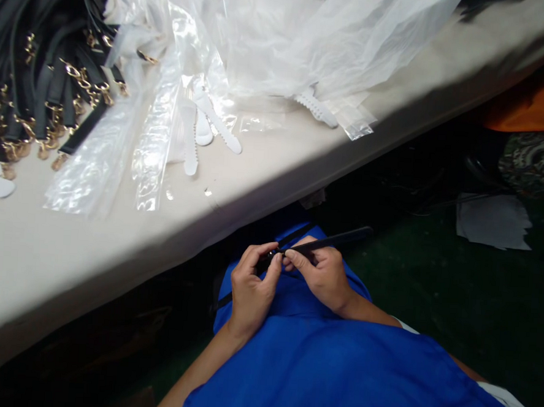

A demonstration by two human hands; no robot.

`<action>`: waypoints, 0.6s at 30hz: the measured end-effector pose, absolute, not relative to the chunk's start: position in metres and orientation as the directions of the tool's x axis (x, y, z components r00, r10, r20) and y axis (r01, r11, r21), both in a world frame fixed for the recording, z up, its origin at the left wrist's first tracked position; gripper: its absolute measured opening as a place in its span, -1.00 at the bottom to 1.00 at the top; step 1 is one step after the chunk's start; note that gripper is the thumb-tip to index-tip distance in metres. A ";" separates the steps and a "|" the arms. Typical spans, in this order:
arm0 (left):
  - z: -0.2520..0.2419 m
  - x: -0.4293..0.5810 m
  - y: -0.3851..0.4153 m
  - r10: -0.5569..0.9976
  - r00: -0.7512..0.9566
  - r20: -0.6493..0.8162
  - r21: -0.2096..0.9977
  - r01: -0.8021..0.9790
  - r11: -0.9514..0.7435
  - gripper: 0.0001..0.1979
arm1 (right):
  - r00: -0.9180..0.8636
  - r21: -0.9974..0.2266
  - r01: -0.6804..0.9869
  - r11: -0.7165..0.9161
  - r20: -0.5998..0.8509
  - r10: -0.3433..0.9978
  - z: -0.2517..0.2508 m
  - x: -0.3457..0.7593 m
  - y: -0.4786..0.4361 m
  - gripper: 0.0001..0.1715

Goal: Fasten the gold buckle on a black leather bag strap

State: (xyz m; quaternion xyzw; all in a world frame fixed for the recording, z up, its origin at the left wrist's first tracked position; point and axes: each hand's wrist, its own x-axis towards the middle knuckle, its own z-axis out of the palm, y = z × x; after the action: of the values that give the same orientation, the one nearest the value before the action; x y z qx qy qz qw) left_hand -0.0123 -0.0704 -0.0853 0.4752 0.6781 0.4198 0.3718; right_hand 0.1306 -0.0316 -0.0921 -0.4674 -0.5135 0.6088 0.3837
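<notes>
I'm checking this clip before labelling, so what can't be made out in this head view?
- Black strap: its near end is hidden between the left hand and right hand.
- Pile of black straps: cut off by the left and top edges.
- Orange thing: blurred, cut by the right edge.

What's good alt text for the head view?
Two hands, left hand and right hand, pinch a thin black strap over a blue lap, below a white table. On the table lie a pile of black straps and clear plastic bags.
</notes>
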 end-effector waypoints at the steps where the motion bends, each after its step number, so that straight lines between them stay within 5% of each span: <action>1: -0.085 -0.013 -0.070 0.957 -0.265 -0.117 0.925 0.321 0.202 -0.81 | -0.280 -0.963 -0.062 -0.261 -0.234 0.931 -0.092 0.131 -0.031 -0.71; 11: -0.080 -0.015 -0.066 0.944 -0.274 -0.182 0.931 0.260 0.255 -0.83 | -0.371 -0.869 -0.275 -0.410 -0.298 0.880 -0.097 0.131 -0.027 -0.73; 18: -0.073 -0.016 -0.063 0.960 -0.252 -0.120 0.912 0.353 0.207 -0.85 | -0.276 -0.976 -0.136 -0.169 -0.126 0.953 -0.096 0.131 -0.032 -0.83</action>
State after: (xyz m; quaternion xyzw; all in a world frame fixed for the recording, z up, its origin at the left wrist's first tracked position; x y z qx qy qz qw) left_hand -0.0165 -0.0632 -0.0732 0.4827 0.6803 0.4042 0.3753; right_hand 0.1308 -0.0324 -0.0964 -0.4231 -0.4824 0.6367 0.4277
